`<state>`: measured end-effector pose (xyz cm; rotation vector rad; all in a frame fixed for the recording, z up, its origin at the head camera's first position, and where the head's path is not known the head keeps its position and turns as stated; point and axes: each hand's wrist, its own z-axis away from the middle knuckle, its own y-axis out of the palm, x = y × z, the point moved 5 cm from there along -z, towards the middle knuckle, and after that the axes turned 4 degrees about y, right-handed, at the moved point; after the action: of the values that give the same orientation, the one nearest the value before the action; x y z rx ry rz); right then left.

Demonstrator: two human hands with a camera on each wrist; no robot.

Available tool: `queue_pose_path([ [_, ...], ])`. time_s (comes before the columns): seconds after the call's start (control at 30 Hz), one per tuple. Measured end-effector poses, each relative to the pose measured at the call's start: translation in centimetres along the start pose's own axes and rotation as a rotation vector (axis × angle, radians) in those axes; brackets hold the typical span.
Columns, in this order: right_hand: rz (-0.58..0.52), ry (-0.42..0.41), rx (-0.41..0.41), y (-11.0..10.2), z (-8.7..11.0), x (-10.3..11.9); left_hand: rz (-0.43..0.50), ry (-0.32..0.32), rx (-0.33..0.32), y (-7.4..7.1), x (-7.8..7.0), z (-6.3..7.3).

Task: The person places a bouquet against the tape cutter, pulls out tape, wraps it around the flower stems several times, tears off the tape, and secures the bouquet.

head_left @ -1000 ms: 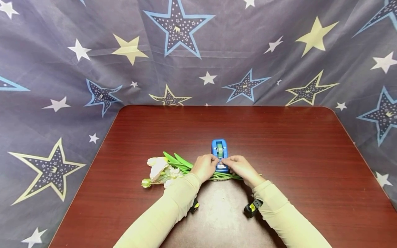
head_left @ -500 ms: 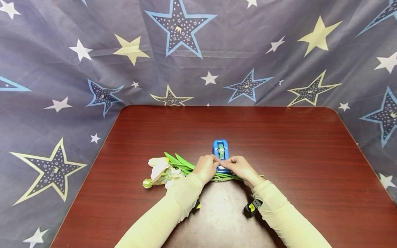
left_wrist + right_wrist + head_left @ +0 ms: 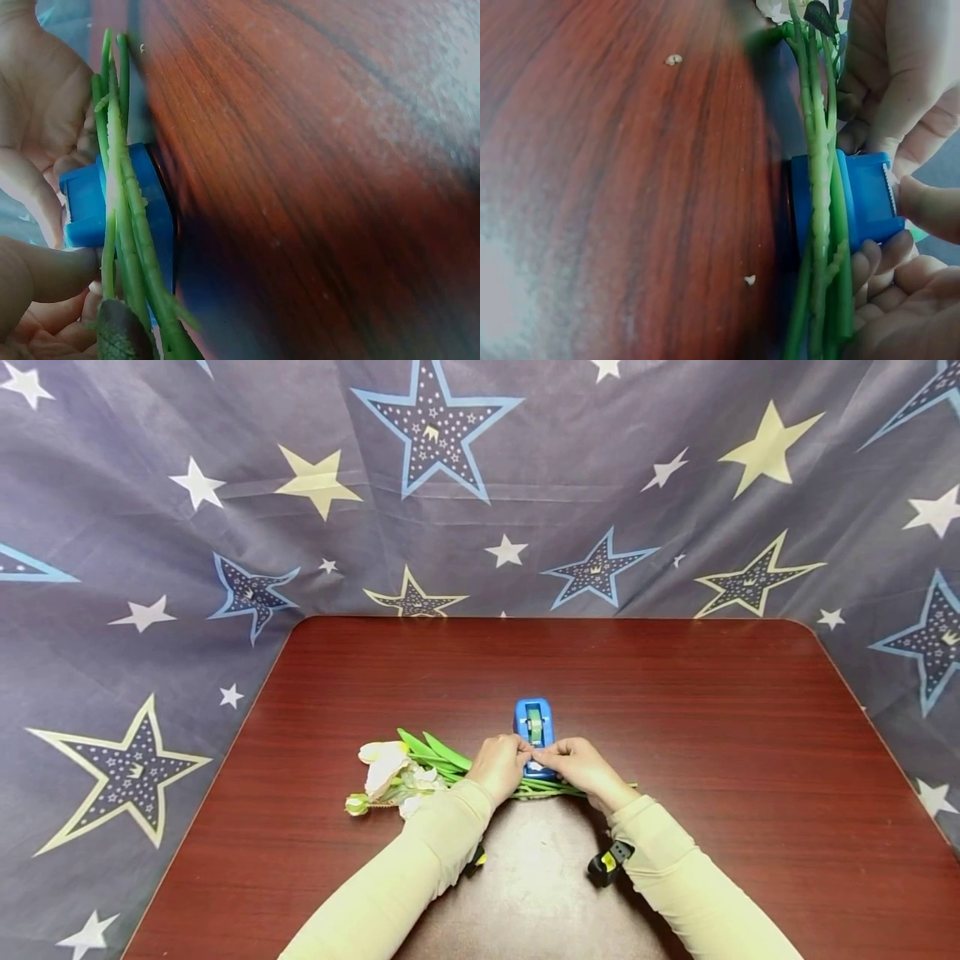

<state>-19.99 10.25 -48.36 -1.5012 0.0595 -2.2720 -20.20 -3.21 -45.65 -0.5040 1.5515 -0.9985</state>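
Hands (image 3: 499, 767) (image 3: 587, 770) closer tog., tape (image 3: 534, 722) in disp. (image 3: 871, 196)

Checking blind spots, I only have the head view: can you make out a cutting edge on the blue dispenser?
Observer: Yes, the right wrist view shows a toothed edge on the blue dispenser.
Operator: Anything loose lying around?
Observer: Same view: small pale bits lie on the table.
Operator: And from the other wrist?
Observer: Left wrist view: a dark leaf-like piece overlaps the green stems in the image.
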Motion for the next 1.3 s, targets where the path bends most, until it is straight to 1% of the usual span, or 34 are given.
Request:
queue_pose_path([
  [0.13, -0.014, 0.021, 0.014, -0.03, 0.04, -0.03, -0.008, -0.002, 0.006, 0.05, -0.1, -0.02],
  [0.33, -0.064, 0.001, 0.06, 0.02, 0.18, 0.35, -0.015, -0.007, -0.009, -0.04, -0.16, 0.06],
  [0.47, -0.079, 0.018, 0.041, -0.13, 0.21, 0.26, -0.012, -0.013, -0.012, 0.04, -0.12, 0.07],
  [0.6, -0.096, 0.044, 0.015, -0.26, 0.35, 0.13, 0.01, -0.022, 0.007, 0.09, -0.03, 0.11],
  [0.77, -0.11, 0.035, 0.009, -0.35, 0.53, 0.15, 0.062, -0.042, 0.03, -0.18, 0.16, 0.3],
  [1.0, -0.121, 0.038, 0.003, -0.34, 0.67, 0.17, 0.088, -0.003, 0.038, -0.48, 0.29, 0.56],
  [1.17, -0.119, 0.036, -0.005, -0.35, 0.7, 0.13, 0.127, -0.001, 0.05, -0.5, 0.37, 0.8],
  [1.3, -0.108, 0.028, -0.01, -0.34, 0.73, 0.1, 0.124, 0.006, 0.052, -0.43, 0.47, 0.86],
])
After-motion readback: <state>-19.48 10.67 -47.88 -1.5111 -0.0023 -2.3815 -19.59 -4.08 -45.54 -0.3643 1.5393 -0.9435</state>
